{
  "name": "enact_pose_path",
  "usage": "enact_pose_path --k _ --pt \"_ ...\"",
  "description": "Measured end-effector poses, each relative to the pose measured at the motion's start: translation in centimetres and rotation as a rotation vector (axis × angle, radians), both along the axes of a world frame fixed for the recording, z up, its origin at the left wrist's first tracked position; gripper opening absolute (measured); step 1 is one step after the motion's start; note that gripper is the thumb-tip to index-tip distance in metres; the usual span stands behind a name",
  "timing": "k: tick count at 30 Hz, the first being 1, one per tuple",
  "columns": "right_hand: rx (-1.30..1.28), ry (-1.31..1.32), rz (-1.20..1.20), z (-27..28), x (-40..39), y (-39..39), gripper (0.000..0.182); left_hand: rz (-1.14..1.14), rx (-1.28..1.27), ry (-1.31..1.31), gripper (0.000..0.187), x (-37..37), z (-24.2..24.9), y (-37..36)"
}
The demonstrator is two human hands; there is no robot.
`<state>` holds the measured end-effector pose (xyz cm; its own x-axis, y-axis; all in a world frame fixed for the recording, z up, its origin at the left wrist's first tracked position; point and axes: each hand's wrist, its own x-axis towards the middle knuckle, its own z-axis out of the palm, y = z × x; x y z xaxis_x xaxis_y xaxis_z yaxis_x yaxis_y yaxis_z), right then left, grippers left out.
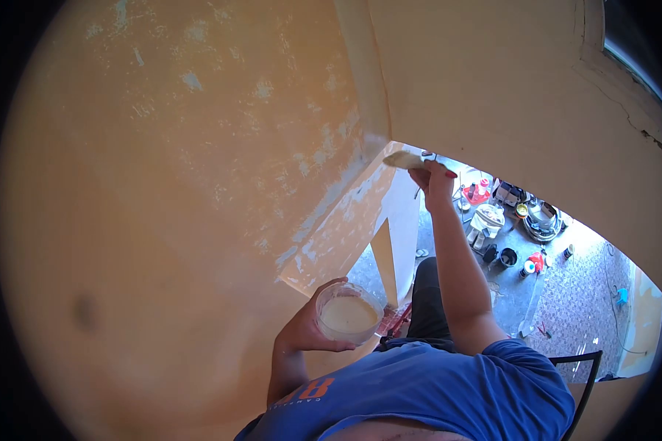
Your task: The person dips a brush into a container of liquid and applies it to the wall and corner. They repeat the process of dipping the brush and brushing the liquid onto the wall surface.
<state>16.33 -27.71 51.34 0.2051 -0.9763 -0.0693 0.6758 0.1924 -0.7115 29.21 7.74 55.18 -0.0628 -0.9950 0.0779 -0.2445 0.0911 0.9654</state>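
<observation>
My left hand (pixel 305 323) is wrapped round the side of a clear plastic tub (pixel 377 301), held in front of my chest. Creamy white paint (pixel 348 314) fills part of it, and smears coat its inner wall. My right arm reaches up and forward. In its fist, my right hand (pixel 437 184) grips a paintbrush (pixel 404 159) whose pale bristles point left, close to the lower end of the corner between the two wall surfaces. A red handle end shows at the other side of the hand.
The orange wall (pixel 198 169) has pale patches; a crack (pixel 632 125) runs through the surface at right. Far below, the floor (pixel 456 275) holds buckets (pixel 507 257), a red tray (pixel 476 193) and several cans. A black metal bar (pixel 587 359) stands beside my right shoulder.
</observation>
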Motion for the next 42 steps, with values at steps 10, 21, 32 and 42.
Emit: enact_pose_path --k 10,21,32,42 --pt "-0.274 -0.197 -0.015 13.2 1.3 -1.6 0.028 0.041 0.025 0.094 0.112 -0.5 0.5 0.3" --pt "-0.025 0.116 0.014 0.4 0.4 0.8 0.035 -0.032 -0.038 -0.073 0.111 0.6 -0.5 -0.2" --pt "-0.504 -0.061 -0.103 26.8 2.3 -3.5 0.021 -0.038 -0.095 -0.210 0.105 0.7 0.8 -0.2" --pt "-0.404 -0.242 -0.081 25.1 3.5 -2.5 0.025 -0.064 -0.064 -0.038 0.108 -0.2 1.0 -1.7"
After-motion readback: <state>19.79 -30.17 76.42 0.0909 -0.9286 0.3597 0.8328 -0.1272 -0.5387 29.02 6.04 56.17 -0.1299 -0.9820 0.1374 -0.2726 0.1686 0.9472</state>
